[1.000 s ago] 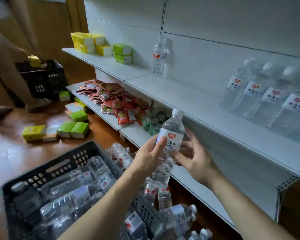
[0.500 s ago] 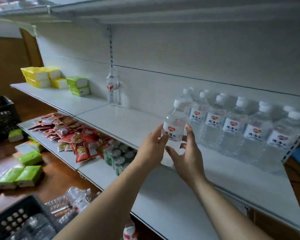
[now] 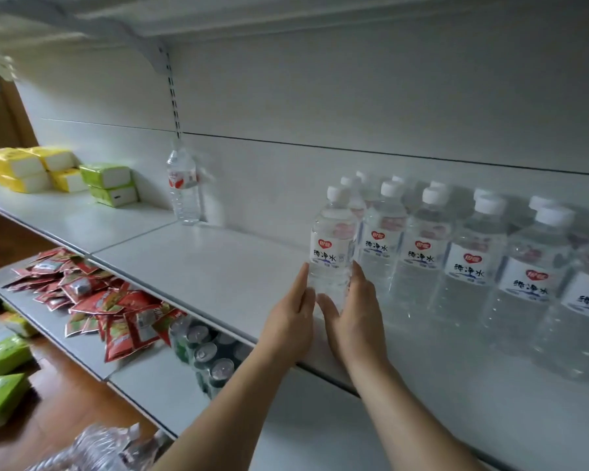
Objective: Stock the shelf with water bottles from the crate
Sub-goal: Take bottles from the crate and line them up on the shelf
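Note:
A clear water bottle (image 3: 332, 246) with a white cap and a red-heart label stands upright on the white shelf (image 3: 218, 266), at the left end of a double row of matching bottles (image 3: 463, 253). My left hand (image 3: 291, 321) and my right hand (image 3: 352, 317) clasp its lower part from both sides. One lone bottle (image 3: 183, 185) stands further left against the shelf's back wall. The crate is out of view; only some loose bottles (image 3: 96, 450) show at the bottom edge.
Yellow and green tissue packs (image 3: 58, 173) sit at the shelf's far left. On the lower shelf (image 3: 65, 331) lie red snack packets (image 3: 99, 300) and green cans (image 3: 204, 348). More green packs (image 3: 0, 375) lie on the wooden floor. Another shelf hangs overhead.
Both hands carried the bottle up from the crate and set it down at the left end of the row. The view rose, so the crate left the frame.

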